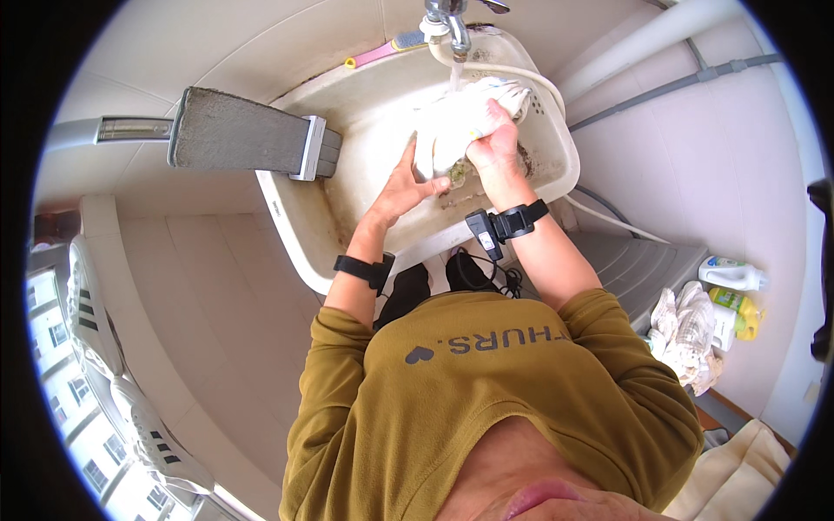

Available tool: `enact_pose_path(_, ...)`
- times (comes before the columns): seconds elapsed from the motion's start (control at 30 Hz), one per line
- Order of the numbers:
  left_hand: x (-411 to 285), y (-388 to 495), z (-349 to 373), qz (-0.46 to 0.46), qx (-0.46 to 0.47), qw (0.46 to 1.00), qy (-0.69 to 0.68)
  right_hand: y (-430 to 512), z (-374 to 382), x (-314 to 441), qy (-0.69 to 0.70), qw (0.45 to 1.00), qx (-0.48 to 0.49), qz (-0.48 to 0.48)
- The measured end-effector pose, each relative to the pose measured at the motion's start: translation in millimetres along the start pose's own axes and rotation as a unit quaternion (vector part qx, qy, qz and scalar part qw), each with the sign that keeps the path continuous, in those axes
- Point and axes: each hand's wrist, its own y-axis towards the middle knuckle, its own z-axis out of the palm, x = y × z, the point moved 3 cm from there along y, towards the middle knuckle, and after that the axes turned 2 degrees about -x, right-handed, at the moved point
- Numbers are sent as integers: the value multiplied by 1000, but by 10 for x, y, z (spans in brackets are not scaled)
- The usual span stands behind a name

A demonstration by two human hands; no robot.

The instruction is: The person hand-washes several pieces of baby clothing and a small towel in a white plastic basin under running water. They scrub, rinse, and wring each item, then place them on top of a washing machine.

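A wet white cloth (449,127) with small coloured prints is bunched up under the tap (458,39), and water runs from the spout onto it. My right hand (496,146) grips the cloth's right side, its fingers partly buried in the folds. On the lower left, my left hand (405,189) has its thumb in front of the cloth and its fingers at the edge and behind. Both hands are over a stained white sink basin (365,215). Glare washes out much of the cloth's surface.
A pink-handled brush (378,55) lies on the sink's back rim. A flat grey mop head (238,130) reaches over the left rim. A pale hose (544,73) curves along the right side. Detergent bottles (730,273) and crumpled cloths (687,332) sit on the right; white sneakers (146,423) rest by the window.
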Motion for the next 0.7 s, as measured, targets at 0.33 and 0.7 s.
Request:
enact_pose_path(0.33, 230, 185, -255, -88, -42, 890, -445, 114, 94, -182, -79, 995, -39, 55)
enact_pose_path(0.7, 195, 395, -177, -73, -154, 981, -97, -36, 54, -28, -49, 998, -5, 25)
